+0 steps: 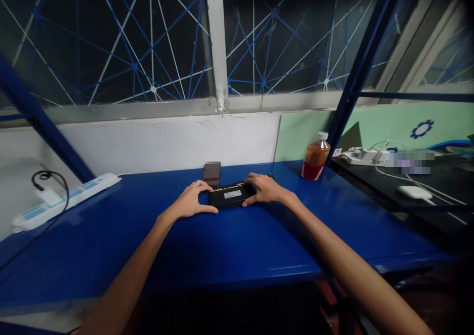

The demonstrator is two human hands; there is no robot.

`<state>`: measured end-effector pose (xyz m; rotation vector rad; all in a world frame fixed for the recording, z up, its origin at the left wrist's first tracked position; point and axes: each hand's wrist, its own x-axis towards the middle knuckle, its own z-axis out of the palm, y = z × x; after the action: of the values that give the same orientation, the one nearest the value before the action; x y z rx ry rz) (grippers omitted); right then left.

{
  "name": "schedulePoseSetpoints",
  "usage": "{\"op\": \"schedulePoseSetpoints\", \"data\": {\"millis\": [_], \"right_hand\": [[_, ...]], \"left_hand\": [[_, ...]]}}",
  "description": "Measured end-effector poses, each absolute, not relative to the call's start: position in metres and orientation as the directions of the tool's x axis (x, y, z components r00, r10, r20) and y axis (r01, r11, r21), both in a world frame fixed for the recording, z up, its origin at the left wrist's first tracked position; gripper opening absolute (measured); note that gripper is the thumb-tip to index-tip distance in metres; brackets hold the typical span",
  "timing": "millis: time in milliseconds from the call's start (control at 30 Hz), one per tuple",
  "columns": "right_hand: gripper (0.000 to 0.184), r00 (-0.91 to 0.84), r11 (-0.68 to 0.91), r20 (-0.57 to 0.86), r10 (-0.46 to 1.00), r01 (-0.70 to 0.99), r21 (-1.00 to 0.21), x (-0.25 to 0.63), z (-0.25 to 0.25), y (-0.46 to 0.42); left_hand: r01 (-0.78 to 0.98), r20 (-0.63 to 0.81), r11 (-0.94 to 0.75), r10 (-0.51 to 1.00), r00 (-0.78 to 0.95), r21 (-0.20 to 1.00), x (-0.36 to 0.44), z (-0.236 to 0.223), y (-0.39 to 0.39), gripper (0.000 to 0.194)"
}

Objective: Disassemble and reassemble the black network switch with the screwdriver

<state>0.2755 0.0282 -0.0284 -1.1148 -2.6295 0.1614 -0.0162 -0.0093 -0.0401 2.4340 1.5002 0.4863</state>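
Observation:
A flat black box [230,197] with a white label and small yellow marks along its far edge lies on the blue table [222,246]. My left hand [190,200] holds its left end, thumb at the near corner and fingers at the far one. At the other end, my right hand [264,188] grips it with the thumb in front and the fingers over the back edge. Just behind the box, a phone [212,175] with a dark screen touches or nearly touches it. A small green edge of something [273,176] shows past my right hand, mostly hidden.
On the left lies a white power strip [85,190] with a plugged-in black cable [66,196]. A bottle of amber drink [316,157] stands at the back right. Blue metal posts [365,43] frame both sides. A black table [385,187] with cables and a white charger [414,192] adjoins on the right.

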Motion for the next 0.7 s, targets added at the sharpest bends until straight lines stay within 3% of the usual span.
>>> {"op": "schedulePoseSetpoints", "data": {"millis": [200,467,700], "right_hand": [[0.071,-0.650,0.689,0.231,0.724,0.696,-0.202,0.277,-0.031,0.028],[0.074,-0.648,0.694,0.270,0.713,0.706,-0.140,0.268,-0.036,0.022],[0.070,-0.659,0.707,0.268,0.703,0.691,-0.154,0.268,-0.035,0.022]], "left_hand": [[0.850,0.116,-0.448,0.894,0.433,0.278,-0.020,-0.041,-0.007,0.076],[0.849,0.081,-0.445,0.894,0.441,0.286,-0.030,-0.039,-0.006,0.073],[0.842,0.080,-0.474,0.879,0.470,0.257,-0.034,-0.039,-0.005,0.077]]}}
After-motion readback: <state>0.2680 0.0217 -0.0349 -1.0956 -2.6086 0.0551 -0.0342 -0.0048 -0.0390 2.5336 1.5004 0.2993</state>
